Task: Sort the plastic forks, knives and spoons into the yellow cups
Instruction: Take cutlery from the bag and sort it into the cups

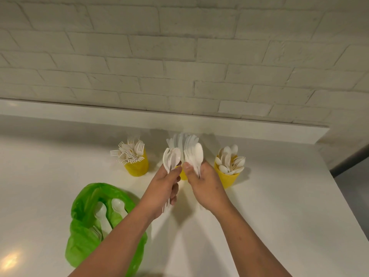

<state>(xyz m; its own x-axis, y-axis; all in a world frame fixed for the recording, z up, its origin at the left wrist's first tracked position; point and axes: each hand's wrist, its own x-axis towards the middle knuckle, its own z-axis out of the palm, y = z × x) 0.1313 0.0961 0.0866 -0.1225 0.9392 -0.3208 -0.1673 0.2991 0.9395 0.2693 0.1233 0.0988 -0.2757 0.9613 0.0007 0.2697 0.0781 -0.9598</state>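
Yellow fork cup (137, 166), yellow spoon cup (227, 177), spoons (102, 213) in bag (79, 242)

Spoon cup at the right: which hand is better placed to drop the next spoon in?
Probably the right hand: it grips a bundle with a spoon outermost and sits beside the spoon cup. The left hand, also gripping cutlery, is nearer the fork cup.
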